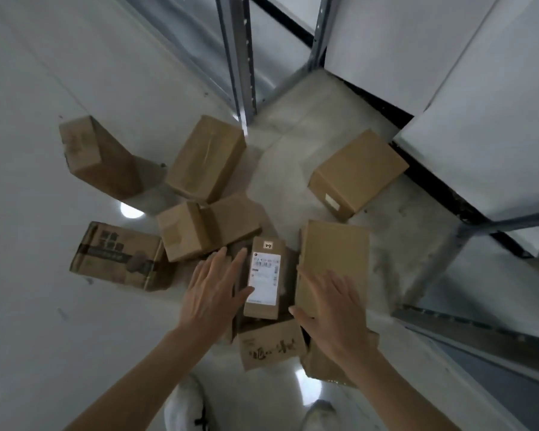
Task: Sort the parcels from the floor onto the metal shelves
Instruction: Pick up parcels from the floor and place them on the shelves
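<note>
My left hand (pixel 210 293) and right hand (pixel 330 312) reach down with fingers spread wide, holding nothing, on either side of the labelled parcel (pixel 265 276). It lies on the pile on the floor (pixel 324 119); its tag reads "3-2" above a white barcode label too small to read. I count about nine cardboard parcels. One box (pixel 269 345) bears illegible black handwriting. Metal shelves (pixel 448 88) stand at right.

Brown cardboard boxes (pixel 206 158) lie on a pale grey floor (pixel 28 150); one box (pixel 263 276) bears a white label, another (pixel 117 255) dark print.
</note>
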### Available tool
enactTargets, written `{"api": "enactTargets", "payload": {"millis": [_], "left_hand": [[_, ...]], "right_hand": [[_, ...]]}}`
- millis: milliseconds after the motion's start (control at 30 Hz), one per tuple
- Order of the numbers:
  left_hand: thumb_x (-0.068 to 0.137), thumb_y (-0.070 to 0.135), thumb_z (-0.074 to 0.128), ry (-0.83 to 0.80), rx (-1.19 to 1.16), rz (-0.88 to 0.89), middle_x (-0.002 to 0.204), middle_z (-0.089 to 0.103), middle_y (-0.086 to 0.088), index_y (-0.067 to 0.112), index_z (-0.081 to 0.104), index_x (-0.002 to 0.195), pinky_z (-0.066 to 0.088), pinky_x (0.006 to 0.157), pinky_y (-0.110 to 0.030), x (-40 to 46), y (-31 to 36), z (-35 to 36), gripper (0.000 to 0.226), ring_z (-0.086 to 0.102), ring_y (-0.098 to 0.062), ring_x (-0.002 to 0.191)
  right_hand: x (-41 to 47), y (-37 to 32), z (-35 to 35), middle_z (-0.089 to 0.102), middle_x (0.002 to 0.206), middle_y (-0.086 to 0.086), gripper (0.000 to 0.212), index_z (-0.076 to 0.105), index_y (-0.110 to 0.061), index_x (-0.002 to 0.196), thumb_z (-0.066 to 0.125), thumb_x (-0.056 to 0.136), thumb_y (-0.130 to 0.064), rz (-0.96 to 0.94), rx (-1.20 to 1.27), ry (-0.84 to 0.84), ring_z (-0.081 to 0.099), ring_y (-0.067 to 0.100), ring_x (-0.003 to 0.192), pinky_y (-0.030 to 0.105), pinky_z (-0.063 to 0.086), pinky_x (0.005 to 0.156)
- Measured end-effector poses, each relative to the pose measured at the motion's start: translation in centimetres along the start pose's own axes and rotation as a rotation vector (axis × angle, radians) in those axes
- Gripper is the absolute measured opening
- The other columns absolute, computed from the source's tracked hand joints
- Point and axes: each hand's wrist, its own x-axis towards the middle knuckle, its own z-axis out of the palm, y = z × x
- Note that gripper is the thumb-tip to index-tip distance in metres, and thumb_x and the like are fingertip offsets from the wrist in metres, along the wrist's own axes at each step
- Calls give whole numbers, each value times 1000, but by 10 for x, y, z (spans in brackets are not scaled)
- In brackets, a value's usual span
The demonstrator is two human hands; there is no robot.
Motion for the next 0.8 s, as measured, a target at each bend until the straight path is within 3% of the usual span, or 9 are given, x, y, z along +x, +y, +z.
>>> {"api": "enactTargets", "payload": {"millis": [200,300,467,633,800], "left_hand": [[93,53,62,-25,80,48,163,29,-12,31,18,160,16,122,-47,37,-41,100,83,26,-32,151],[95,55,57,-43,125,102,166,24,-10,34,16,161,-1,124,-51,50,-55,132,81,10,-32,156],[91,61,49,-38,202,175,156,44,-11,36,18,157,4,122,-65,67,-67,156,77,20,-37,153],[91,68,38,-33,149,146,157,44,-3,39,11,160,-16,121,-58,75,-77,163,80,14,-31,155],[89,55,63,-10,60,246,151,52,3,29,20,161,-11,124,-55,73,-80,170,88,32,-29,150]], "right_hand": [[57,26,100,39,164,-4,89,18,-42,160,64,88,-68,-38,-57,-25,20,24,157,52,11,128],[78,34,127,39,164,1,93,17,-39,161,63,87,-71,-110,-162,-10,14,27,159,54,-4,128],[97,37,142,43,162,2,105,10,-38,163,63,82,-78,-185,-286,-14,9,29,160,56,-13,125],[107,37,145,53,154,-4,107,9,-38,164,63,81,-79,-189,-276,-39,13,27,159,56,-18,123],[108,34,142,50,156,-12,108,1,-39,163,65,83,-74,-178,-234,-87,6,22,160,56,-25,120]]}}
